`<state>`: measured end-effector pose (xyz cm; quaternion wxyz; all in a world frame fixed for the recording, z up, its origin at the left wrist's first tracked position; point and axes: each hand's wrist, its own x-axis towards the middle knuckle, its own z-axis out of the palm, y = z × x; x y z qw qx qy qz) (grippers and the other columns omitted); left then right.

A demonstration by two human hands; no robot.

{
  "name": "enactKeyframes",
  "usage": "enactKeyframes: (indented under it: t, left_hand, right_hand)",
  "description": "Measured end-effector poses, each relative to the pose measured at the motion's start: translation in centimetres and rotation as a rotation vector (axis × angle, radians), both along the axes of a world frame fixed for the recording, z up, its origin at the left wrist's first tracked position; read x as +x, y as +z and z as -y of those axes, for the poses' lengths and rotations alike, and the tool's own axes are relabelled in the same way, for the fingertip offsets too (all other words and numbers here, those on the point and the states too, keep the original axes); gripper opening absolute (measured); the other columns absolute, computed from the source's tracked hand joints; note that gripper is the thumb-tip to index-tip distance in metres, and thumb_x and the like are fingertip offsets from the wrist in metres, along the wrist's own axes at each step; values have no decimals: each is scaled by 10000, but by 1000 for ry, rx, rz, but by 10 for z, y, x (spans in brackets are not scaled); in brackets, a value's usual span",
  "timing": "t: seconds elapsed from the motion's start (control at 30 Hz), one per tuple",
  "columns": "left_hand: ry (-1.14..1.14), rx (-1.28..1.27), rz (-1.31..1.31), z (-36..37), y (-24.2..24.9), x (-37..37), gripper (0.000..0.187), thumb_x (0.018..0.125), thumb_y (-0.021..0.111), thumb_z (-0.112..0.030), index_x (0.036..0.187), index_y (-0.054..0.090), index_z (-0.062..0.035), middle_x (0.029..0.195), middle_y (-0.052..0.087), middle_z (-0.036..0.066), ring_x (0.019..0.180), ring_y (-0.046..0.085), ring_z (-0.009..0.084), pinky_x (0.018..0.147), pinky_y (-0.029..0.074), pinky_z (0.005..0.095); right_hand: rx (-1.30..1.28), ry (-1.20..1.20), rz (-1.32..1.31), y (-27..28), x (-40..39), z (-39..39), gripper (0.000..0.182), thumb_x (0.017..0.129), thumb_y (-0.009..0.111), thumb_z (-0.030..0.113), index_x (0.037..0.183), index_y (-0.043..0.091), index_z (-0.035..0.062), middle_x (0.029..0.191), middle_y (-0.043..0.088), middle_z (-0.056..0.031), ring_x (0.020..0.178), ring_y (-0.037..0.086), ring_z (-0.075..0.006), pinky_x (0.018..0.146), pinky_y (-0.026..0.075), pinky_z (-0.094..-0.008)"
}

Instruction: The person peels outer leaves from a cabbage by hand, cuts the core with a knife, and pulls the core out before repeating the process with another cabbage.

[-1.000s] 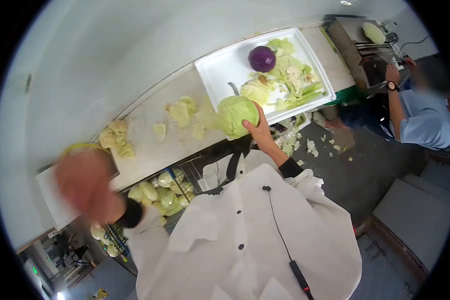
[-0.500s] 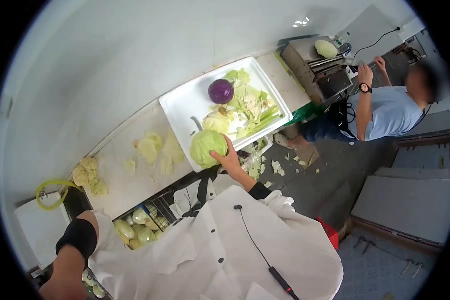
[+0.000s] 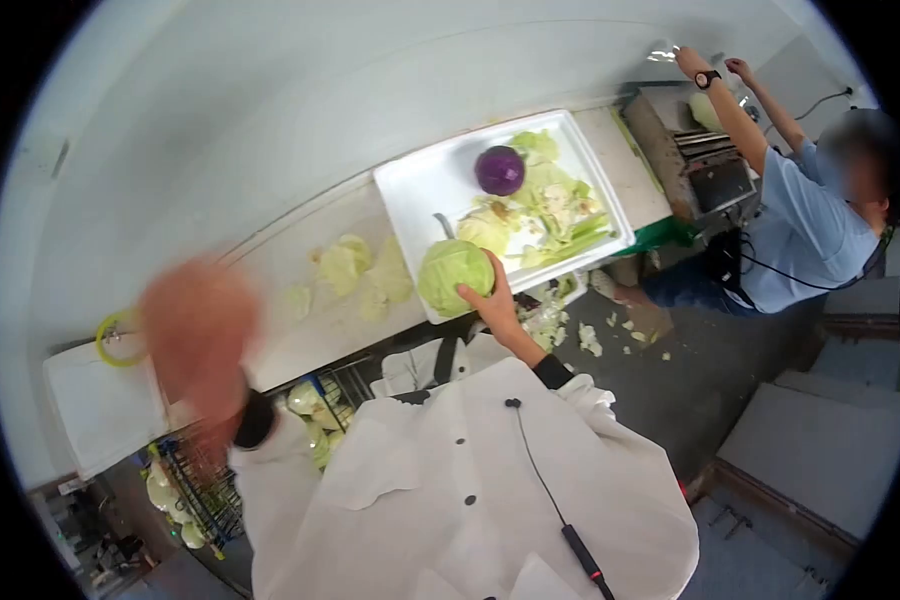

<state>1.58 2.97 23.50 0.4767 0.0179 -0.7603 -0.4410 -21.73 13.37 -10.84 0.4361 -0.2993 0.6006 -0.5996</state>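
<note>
My right hand (image 3: 494,300) grips the near side of a green cabbage (image 3: 454,277), its thumb across the front. That cabbage rests at the near left corner of a white tray (image 3: 410,200). A purple cabbage (image 3: 500,170) sits farther back in the tray, beside loose pale leaves (image 3: 560,205). A small curved grey object (image 3: 444,224) lies just behind the green cabbage. Over the counter's left part, my left hand (image 3: 198,320) is raised and smeared by motion; its fingers cannot be made out.
Torn leaves (image 3: 344,265) lie on the counter (image 3: 300,345) left of the tray. Below are crates (image 3: 335,390) of cabbages. A co-worker (image 3: 805,220) stands at the right, by a metal appliance (image 3: 670,150). Leaf scraps (image 3: 590,340) litter the floor.
My left hand has come up into view at the left. My right hand stays on the green cabbage. The co-worker's arms are raised higher. The whole view has shifted.
</note>
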Motion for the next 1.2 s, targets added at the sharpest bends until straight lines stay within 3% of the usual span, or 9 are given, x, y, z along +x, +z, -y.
enactKeyframes:
  t: [0.13, 0.2, 0.23, 0.33, 0.5, 0.57, 0.73, 1.0, 1.2]
  left_hand:
    - [307, 535, 600, 21, -219, -46, 707, 853, 703, -151, 1446, 321, -97, 1363, 447, 113, 1219, 480, 226, 882, 484, 313]
    - [388, 1078, 608, -5, -260, -60, 721, 901, 650, -289, 1472, 249, -109, 1372, 436, 104, 1263, 439, 228, 983, 434, 420]
    - [397, 1076, 613, -9, -274, -64, 721, 901, 650, -289, 1472, 249, -109, 1372, 436, 104, 1263, 439, 228, 983, 434, 420]
    - [47, 1493, 268, -20, -302, -64, 772, 873, 687, -245, 1474, 229, -88, 1371, 433, 105, 1215, 499, 235, 908, 509, 402]
    - [133, 1310, 244, -26, -313, -61, 829, 820, 738, -164, 1470, 233, -67, 1374, 431, 111, 1231, 483, 236, 957, 476, 380]
    - [172, 1194, 289, -29, -314, -60, 869, 802, 757, -148, 1478, 217, -62, 1382, 425, 118, 1248, 467, 238, 988, 454, 383]
    - [281, 1156, 222, -29, -311, -57, 936, 722, 804, -95, 1463, 234, -32, 1360, 424, 117, 1227, 475, 223, 997, 445, 343]
    - [409, 940, 351, -25, -305, -54, 1003, 673, 838, -101, 1466, 227, -36, 1367, 413, 118, 1228, 469, 228, 997, 442, 338]
    - [392, 1128, 234, -26, -311, -49, 919, 741, 794, -111, 1469, 237, -53, 1389, 398, 109, 1246, 456, 233, 1002, 438, 358]
  right_hand:
    - [-106, 34, -60, 11, 2, 7, 882, 742, 813, 229, 1423, 291, 27, 1349, 426, -159, 1238, 447, -250, 1029, 381, -356]
    - [-131, 63, -98, 18, 3, 6, 893, 740, 814, 225, 1426, 279, 22, 1354, 419, -164, 1248, 441, -258, 1036, 375, -362]
    - [-151, 98, -104, 20, 4, 5, 900, 739, 815, 225, 1427, 273, 20, 1362, 411, -170, 1256, 435, -264, 1041, 372, -367]
    - [-185, 148, -132, 14, 10, 3, 873, 750, 805, 222, 1416, 279, 15, 1369, 403, -176, 1261, 430, -272, 1048, 369, -377]
    - [-207, 224, -82, 6, 2, 12, 773, 788, 776, 252, 1362, 323, 2, 1349, 403, -204, 1235, 451, -322, 1039, 376, -396]
    - [-190, 230, -610, 13, -5, 19, 735, 835, 731, 259, 1373, 311, -15, 1313, 435, -210, 1214, 463, -300, 1028, 378, -391]
    - [-131, 289, -396, 28, -3, 14, 575, 858, 706, 198, 1298, 404, -17, 1257, 496, -207, 1126, 532, -324, 947, 450, -363]
    - [-418, 41, -814, 28, 0, 11, 213, 850, 650, 25, 975, 479, 5, 1050, 557, -198, 936, 585, -284, 772, 476, -355]
    - [-72, -95, -139, -13, -7, 8, 109, 939, 573, 101, 964, 491, 34, 902, 605, -86, 838, 602, -208, 774, 493, -332]
